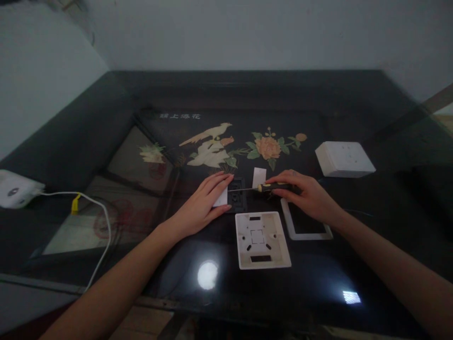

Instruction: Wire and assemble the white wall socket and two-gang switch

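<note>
My right hand [300, 191] is wrapped round the dark and yellow handle of a screwdriver [276, 187]. Its thin shaft points left, and the tip meets a black switch frame [239, 196] lying on the table. From the left, my left hand [201, 203] grips that switch frame between thumb and fingers, a white rocker plate [221, 198] partly hidden under them. Just beyond the screwdriver is a small white plate [259, 175]. Nearer to me sits an open white back box [262, 265], and a white cover frame [311, 236] lies below my right hand.
A closed white box-shaped unit [348, 158] rests at the right. At the left edge a white socket block [17, 189] trails a white cable [109, 226] with a yellow tag. The dark glossy table [170, 94] carries a bird-and-flower picture and meets a wall behind.
</note>
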`<state>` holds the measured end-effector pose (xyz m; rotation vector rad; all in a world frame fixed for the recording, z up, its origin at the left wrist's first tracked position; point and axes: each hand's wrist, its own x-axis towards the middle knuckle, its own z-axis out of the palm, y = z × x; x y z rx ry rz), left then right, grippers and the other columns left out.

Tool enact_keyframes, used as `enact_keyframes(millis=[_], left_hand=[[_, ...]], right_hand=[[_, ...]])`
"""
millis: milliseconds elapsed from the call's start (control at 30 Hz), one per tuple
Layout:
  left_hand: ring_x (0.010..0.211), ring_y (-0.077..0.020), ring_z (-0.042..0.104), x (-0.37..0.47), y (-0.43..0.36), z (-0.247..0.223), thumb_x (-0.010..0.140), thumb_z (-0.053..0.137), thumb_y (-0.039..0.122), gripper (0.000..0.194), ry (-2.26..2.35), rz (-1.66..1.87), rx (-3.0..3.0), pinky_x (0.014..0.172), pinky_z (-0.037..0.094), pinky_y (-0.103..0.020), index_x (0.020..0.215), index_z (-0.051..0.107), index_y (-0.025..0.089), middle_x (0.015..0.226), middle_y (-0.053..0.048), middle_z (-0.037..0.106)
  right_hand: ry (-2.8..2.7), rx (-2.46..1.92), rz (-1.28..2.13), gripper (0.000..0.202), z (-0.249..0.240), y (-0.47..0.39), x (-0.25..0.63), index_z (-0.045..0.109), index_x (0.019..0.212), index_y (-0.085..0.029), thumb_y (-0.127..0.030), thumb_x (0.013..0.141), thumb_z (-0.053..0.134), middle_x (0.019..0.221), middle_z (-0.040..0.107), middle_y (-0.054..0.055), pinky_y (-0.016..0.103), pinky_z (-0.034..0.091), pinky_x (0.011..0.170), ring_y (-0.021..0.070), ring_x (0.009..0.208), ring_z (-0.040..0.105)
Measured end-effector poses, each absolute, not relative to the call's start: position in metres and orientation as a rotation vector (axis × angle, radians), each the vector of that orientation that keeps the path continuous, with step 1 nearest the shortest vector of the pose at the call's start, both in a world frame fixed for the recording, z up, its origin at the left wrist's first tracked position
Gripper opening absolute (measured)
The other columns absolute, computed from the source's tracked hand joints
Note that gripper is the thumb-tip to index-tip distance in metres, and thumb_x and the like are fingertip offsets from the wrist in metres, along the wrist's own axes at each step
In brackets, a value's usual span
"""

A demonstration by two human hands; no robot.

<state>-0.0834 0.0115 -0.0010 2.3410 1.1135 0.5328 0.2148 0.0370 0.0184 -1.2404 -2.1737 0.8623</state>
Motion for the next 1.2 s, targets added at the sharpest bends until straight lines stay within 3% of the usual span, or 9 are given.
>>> enact_keyframes(millis=[233,500,667,933,1200], left_hand=[[0.143,-0.0288,0.037,-0.085,0.014,-0.003,0.102,0.041,0.043,0.046,1.066,0.676,2.339,0.119,0.032,-0.051,0.144,0.045,0.024,0.148,-0.012,0.049],[0.128,-0.0276,0.05,-0.067,0.014,0.018,0.093,0.061,0.036,0.04,1.264,0.86,2.294,0.112,0.038,-0.047,0.131,0.056,0.023,0.135,-0.011,0.059],[0.128,-0.0265,0.053,-0.039,0.061,0.027,0.088,0.067,0.031,0.045,1.254,0.768,2.322,0.112,0.039,-0.046,0.13,0.056,0.021,0.135,-0.01,0.061],[0.121,-0.0275,0.061,-0.01,0.117,0.008,0.076,0.072,0.02,0.047,1.194,0.514,2.347,0.105,0.046,-0.047,0.122,0.062,0.018,0.127,-0.011,0.067],[0.133,-0.0265,0.051,-0.043,0.081,0.027,0.091,0.057,0.028,0.038,1.246,0.681,2.315,0.116,0.035,-0.05,0.128,0.059,0.02,0.139,-0.011,0.059]], right_hand=[[-2.095,-1.308,0.79,0.022,0.034,0.031,0.225,0.073,0.105,-0.027,-0.03,0.087,0.063,0.098,0.073,0.005,0.039,0.052,0.081,0.023,0.092,0.066],[-1.714,-1.548,0.736,0.024,0.039,-0.01,0.255,0.075,0.105,-0.032,-0.039,0.083,0.07,0.103,0.075,0.002,0.039,0.056,0.075,0.0243,0.087,0.07],[-1.43,-1.557,0.856,0.03,0.027,-0.02,0.265,0.076,0.103,-0.029,-0.043,0.077,0.078,0.099,0.079,0.003,0.04,0.061,0.074,0.025,0.085,0.074],[-1.567,-1.606,0.664,0.026,0.023,-0.015,0.267,0.076,0.098,-0.022,-0.04,0.08,0.072,0.093,0.079,0.006,0.042,0.058,0.074,0.0266,0.082,0.074],[-1.726,-1.636,0.455,0.02,0.015,-0.009,0.274,0.072,0.098,-0.023,-0.036,0.086,0.062,0.098,0.077,0.007,0.045,0.056,0.08,0.0285,0.088,0.071]])
